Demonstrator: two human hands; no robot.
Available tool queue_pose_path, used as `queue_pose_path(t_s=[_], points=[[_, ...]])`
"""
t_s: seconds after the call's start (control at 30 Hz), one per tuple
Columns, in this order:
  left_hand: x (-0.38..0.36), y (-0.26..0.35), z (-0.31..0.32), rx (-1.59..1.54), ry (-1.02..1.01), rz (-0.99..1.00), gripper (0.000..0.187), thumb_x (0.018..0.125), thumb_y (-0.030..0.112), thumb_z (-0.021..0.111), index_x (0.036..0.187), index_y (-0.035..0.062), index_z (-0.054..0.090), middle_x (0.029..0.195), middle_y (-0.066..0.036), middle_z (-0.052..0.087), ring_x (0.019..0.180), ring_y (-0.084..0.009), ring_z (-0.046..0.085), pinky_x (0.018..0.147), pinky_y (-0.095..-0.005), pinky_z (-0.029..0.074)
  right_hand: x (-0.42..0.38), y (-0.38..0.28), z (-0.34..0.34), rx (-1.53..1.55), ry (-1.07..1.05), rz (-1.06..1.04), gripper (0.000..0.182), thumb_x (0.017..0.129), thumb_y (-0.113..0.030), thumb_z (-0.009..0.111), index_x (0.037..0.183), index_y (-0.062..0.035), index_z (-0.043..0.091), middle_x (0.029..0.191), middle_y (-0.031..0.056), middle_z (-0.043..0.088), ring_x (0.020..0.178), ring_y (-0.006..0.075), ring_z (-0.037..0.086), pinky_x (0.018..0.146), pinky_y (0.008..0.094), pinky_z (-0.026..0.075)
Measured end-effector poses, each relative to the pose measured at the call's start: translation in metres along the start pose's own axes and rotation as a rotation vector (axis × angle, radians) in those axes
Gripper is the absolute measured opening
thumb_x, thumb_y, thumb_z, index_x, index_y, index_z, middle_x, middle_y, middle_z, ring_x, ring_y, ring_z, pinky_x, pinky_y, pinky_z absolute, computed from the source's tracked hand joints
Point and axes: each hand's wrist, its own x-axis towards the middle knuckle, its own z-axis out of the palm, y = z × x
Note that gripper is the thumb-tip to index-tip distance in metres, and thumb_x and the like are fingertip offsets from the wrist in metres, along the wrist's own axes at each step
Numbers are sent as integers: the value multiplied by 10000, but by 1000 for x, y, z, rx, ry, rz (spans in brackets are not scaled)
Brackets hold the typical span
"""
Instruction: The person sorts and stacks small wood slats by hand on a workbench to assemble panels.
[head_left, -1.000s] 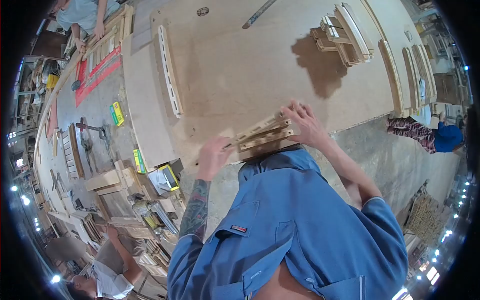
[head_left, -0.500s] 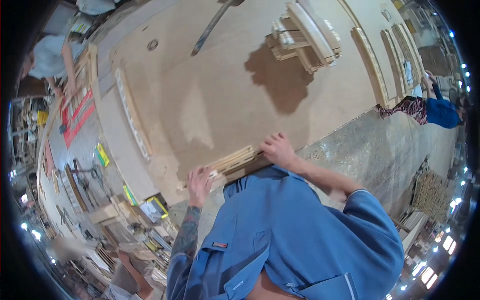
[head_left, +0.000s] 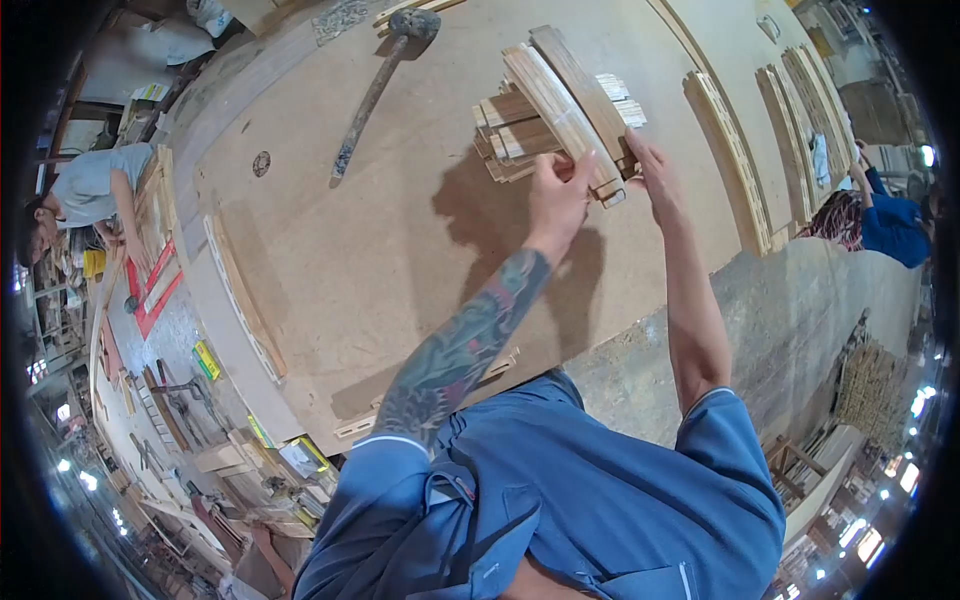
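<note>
Worker [head_left: 95,180]: person in a grey top, well left of the stack [head_left: 510,140].
Lone strip [head_left: 250,305]: on the surface [head_left: 320,240], left of the stack and nearer the wearer.
Mallet [head_left: 373,108]: left of the stack, apart from it, head pointing away from the wearer.
Left hand [head_left: 560,200]: at the stack's near side; fingers bent at the left edge of the pale strip [head_left: 560,110], by its near end; clamped or only touching, I cannot tell.
Pale strip: over the stack, long axis running from far left to near right.
Brown strip [head_left: 580,80]: just right of the pale strip, roughly parallel, nearer the right hand [head_left: 655,175].
Right hand: right of the stack; fingers at the brown strip's near end, partly hidden, so whether they clamp cannot be told.
Long strips [head_left: 730,165]: right of the stack, well apart.
</note>
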Motion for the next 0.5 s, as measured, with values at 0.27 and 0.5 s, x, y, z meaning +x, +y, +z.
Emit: queue_pose_path(t_s=[0.27, 0.5], points=[[-104, -3, -115, -319, 3, 0, 555, 956, 94, 656, 1411, 2, 352, 1197, -128, 605, 1058, -147, 620, 883, -286, 531, -154, -6, 79, 380, -298, -52, 342, 911, -261, 745, 1079, 4, 608, 880, 47, 676, 799, 96, 631, 701, 250, 505], [-203, -89, -339, 35, 255, -124, 488, 978, 106, 613, 1427, -14, 462, 1204, -51, 630, 1032, -98, 602, 894, -261, 505, -256, 50, 196, 369, -575, 186, 467, 942, -363, 689, 1177, 28, 588, 935, 82, 678, 839, 143, 644, 760, 279, 520]])
